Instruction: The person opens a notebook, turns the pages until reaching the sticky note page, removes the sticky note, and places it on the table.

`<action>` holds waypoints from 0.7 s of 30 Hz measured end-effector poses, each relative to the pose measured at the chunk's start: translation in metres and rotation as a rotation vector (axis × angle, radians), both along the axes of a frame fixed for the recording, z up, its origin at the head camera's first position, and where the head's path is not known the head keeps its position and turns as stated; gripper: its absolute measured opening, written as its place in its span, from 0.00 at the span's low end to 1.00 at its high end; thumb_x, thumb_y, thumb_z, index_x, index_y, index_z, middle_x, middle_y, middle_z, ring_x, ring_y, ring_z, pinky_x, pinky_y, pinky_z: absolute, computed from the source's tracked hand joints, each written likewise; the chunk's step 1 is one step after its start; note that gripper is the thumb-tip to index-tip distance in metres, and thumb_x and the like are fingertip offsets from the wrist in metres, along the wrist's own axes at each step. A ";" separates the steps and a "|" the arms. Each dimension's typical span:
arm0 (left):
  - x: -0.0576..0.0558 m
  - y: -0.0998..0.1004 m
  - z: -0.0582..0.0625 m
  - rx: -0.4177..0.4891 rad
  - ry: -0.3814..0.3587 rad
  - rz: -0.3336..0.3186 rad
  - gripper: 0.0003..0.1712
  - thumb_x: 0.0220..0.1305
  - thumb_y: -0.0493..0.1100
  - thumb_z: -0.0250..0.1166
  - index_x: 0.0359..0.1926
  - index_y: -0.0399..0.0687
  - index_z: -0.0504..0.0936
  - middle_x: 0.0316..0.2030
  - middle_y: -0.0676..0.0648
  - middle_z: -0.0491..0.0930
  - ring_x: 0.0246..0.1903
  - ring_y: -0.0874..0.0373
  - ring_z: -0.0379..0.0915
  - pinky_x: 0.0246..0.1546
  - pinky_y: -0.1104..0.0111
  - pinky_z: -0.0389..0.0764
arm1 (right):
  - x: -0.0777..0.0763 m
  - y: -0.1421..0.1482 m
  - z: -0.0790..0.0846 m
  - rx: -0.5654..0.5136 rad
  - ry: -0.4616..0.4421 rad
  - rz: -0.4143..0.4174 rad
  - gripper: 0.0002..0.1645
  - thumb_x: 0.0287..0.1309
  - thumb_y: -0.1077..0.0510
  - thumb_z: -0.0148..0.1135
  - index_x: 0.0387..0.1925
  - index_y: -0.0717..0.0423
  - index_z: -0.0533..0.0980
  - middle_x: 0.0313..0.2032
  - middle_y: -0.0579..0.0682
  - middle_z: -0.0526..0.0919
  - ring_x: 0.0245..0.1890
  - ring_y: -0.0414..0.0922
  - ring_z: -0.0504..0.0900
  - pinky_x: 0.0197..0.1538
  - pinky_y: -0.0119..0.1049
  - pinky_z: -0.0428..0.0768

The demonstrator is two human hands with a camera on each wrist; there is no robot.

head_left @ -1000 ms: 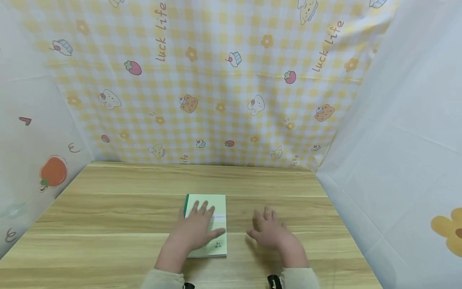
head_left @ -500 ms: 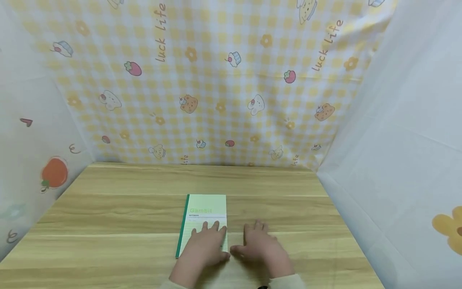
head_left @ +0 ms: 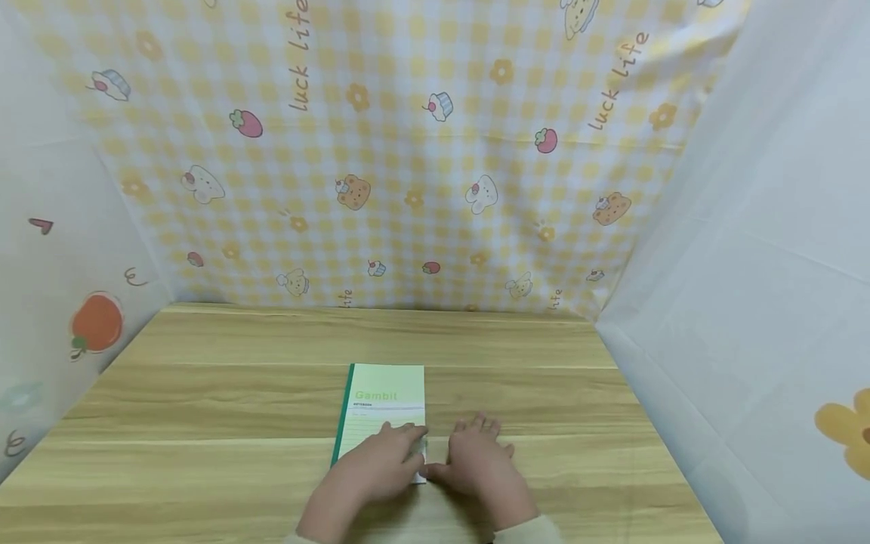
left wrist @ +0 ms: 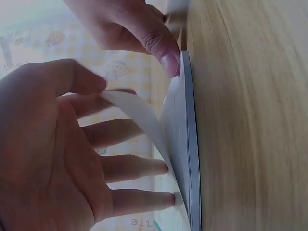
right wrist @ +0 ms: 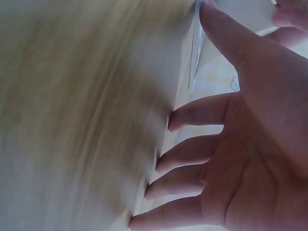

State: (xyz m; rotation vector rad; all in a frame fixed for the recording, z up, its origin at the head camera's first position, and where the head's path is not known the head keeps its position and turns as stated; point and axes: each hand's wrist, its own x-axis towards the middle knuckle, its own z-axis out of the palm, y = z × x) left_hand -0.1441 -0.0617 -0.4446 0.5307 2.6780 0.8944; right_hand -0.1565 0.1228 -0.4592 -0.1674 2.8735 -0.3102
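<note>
A pale green notebook (head_left: 389,380) with a dark green spine on its left side lies flat on the wooden table. My left hand (head_left: 382,462) is over its lower right part. In the left wrist view, that hand's thumb and index finger pinch the edge of the front cover (left wrist: 139,113), which curves up off the page block (left wrist: 175,122). The right hand (head_left: 481,458) is just right of the notebook, its thumb (left wrist: 161,45) pressing on the edge of the pages. Its other fingers (right wrist: 190,154) extend with their tips on the tabletop.
The wooden table (head_left: 544,355) reaches back to a yellow-checked cloth (head_left: 408,151) hanging behind it. White sheets (head_left: 754,249) hang along the sides.
The left hand has come down from the notebook's middle to its lower right part, and the cover edge is now lifted. My right hand has moved left to the notebook's edge.
</note>
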 end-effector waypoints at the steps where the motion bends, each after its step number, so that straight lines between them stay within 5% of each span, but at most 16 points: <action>1: 0.000 -0.001 0.000 0.011 0.005 -0.001 0.25 0.81 0.49 0.52 0.71 0.47 0.79 0.71 0.45 0.79 0.75 0.28 0.66 0.73 0.34 0.69 | 0.000 0.000 0.000 -0.005 0.000 -0.001 0.67 0.53 0.20 0.70 0.71 0.72 0.71 0.74 0.82 0.62 0.74 0.84 0.61 0.58 0.87 0.70; 8: -0.004 -0.011 0.003 0.077 0.096 -0.008 0.20 0.81 0.43 0.48 0.59 0.51 0.85 0.57 0.51 0.89 0.61 0.48 0.83 0.63 0.44 0.81 | 0.001 0.002 -0.002 -0.034 -0.014 0.002 0.67 0.50 0.24 0.75 0.72 0.73 0.69 0.75 0.82 0.61 0.74 0.83 0.60 0.59 0.87 0.69; 15: -0.007 -0.016 -0.001 0.134 0.163 -0.006 0.13 0.75 0.41 0.60 0.54 0.53 0.86 0.35 0.54 0.86 0.32 0.64 0.74 0.36 0.66 0.78 | 0.005 0.013 -0.005 -0.127 -0.023 -0.005 0.64 0.49 0.33 0.81 0.76 0.68 0.66 0.75 0.82 0.59 0.75 0.85 0.56 0.61 0.89 0.64; 18: -0.009 -0.019 0.000 0.202 0.185 0.022 0.13 0.73 0.38 0.62 0.54 0.54 0.86 0.40 0.49 0.88 0.37 0.62 0.81 0.36 0.68 0.84 | 0.005 0.020 -0.006 -0.168 -0.009 0.008 0.60 0.52 0.37 0.81 0.78 0.60 0.66 0.76 0.82 0.58 0.76 0.84 0.56 0.62 0.88 0.64; 21: -0.008 -0.024 0.008 0.289 0.178 0.077 0.15 0.75 0.36 0.60 0.54 0.58 0.86 0.60 0.45 0.87 0.59 0.48 0.85 0.47 0.56 0.91 | 0.004 0.028 -0.005 -0.157 0.026 0.085 0.53 0.55 0.41 0.80 0.78 0.49 0.68 0.78 0.77 0.60 0.76 0.81 0.59 0.64 0.87 0.64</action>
